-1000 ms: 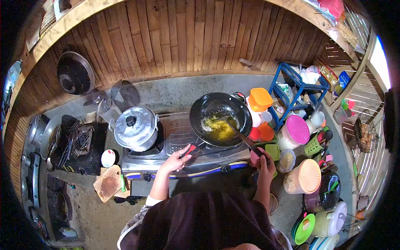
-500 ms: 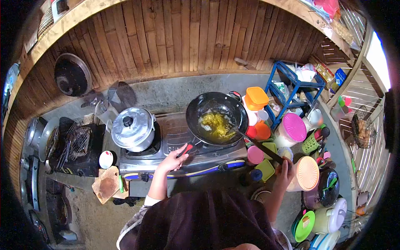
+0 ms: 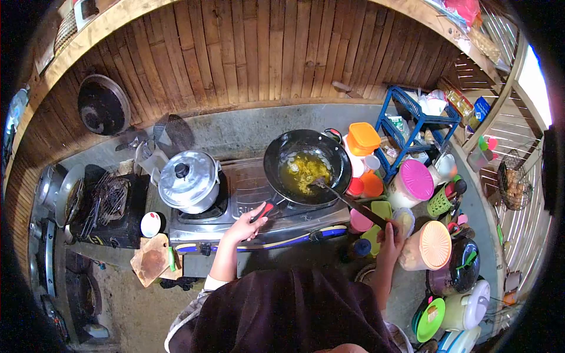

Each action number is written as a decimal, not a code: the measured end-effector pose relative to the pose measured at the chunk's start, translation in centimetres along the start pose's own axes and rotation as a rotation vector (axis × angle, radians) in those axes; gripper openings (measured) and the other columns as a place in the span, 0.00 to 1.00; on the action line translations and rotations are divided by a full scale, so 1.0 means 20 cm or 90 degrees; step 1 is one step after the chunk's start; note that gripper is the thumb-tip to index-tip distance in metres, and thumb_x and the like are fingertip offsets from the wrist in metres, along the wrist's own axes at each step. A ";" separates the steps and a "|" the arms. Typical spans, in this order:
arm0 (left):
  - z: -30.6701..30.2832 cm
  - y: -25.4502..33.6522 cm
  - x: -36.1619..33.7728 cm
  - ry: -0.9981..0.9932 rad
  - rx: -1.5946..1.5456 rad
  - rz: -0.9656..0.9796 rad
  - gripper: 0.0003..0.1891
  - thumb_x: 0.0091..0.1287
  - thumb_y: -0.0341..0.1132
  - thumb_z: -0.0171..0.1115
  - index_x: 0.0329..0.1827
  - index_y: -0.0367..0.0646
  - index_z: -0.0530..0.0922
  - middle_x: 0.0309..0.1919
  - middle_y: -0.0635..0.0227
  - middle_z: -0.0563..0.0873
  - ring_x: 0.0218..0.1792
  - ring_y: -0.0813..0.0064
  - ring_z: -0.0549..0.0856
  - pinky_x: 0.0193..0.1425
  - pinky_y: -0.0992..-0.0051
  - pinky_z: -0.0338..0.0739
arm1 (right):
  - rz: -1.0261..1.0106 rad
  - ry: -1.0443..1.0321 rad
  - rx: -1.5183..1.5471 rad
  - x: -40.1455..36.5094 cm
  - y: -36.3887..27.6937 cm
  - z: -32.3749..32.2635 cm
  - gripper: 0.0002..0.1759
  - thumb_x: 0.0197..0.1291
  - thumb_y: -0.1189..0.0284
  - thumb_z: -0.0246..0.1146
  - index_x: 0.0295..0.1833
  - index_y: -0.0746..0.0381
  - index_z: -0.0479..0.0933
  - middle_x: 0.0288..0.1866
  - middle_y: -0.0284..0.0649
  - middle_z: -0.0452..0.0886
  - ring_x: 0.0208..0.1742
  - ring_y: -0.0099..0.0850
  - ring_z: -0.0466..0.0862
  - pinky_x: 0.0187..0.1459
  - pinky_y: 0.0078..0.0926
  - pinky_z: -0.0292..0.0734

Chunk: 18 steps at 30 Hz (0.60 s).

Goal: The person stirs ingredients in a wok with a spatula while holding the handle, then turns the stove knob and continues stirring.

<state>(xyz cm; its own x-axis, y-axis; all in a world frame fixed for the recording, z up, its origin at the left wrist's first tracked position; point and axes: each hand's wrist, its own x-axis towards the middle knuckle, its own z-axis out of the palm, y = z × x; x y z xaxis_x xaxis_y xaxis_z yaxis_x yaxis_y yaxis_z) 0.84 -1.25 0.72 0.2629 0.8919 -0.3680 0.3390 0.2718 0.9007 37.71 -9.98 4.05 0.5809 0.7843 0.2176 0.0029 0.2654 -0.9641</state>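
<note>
A black wok (image 3: 279, 144) rests on the right side of the gas stove (image 3: 253, 176). Yellow food, perhaps egg (image 3: 307, 172), lies in oil at its bottom. My left hand (image 3: 246, 225) is closed round the wok's red and black handle (image 3: 262, 212). In my right hand (image 3: 390, 237) is the long dark handle of a spatula (image 3: 353, 203). The spatula's blade (image 3: 319, 182) dips into the wok, touching the right side of the food. A lidded aluminium pot (image 3: 188, 181) sits on the left burner, apart from both hands.
Several plastic tubs, including an orange container (image 3: 364, 136) and a pink-lidded one (image 3: 415, 180), crowd the wok's right side. A blue rack (image 3: 419, 120) stands behind them. Left of the stove are a cutting board (image 3: 150, 260), a white bowl (image 3: 150, 224) and a grill rack (image 3: 112, 197).
My right hand has moved left and slightly up with the spatula. Its blade has shifted left inside the wok, and the yellow food looks rearranged. My left hand stays on the handle.
</note>
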 end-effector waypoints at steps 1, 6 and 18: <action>0.00 0.00 0.00 0.003 0.002 0.005 0.29 0.67 0.43 0.57 0.70 0.70 0.58 0.14 0.79 0.68 0.13 0.88 0.66 0.16 0.83 0.63 | -0.010 -0.002 0.049 0.00 0.05 0.02 0.11 0.63 0.71 0.57 0.46 0.67 0.76 0.24 0.31 0.74 0.22 0.18 0.70 0.24 0.15 0.64; 0.00 0.01 -0.01 -0.001 -0.014 0.001 0.29 0.67 0.42 0.58 0.70 0.70 0.59 0.14 0.79 0.68 0.14 0.89 0.66 0.16 0.84 0.62 | 0.072 -0.038 0.058 0.01 0.17 0.09 0.14 0.64 0.68 0.58 0.51 0.64 0.74 0.30 0.30 0.76 0.26 0.17 0.72 0.26 0.14 0.65; 0.00 0.00 0.00 0.004 -0.012 -0.001 0.28 0.66 0.42 0.58 0.69 0.68 0.60 0.13 0.79 0.68 0.13 0.88 0.66 0.15 0.83 0.63 | 0.212 -0.154 0.041 -0.03 0.21 0.33 0.16 0.65 0.64 0.56 0.58 0.52 0.69 0.39 0.32 0.80 0.29 0.20 0.79 0.25 0.14 0.68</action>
<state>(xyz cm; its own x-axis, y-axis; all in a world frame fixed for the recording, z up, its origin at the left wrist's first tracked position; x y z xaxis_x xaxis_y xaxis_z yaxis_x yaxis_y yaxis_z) 0.83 -1.34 0.66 0.2572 0.8933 -0.3685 0.3221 0.2803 0.9042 32.01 -5.55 0.90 0.3328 0.9406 -0.0670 -0.2085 0.0041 -0.9780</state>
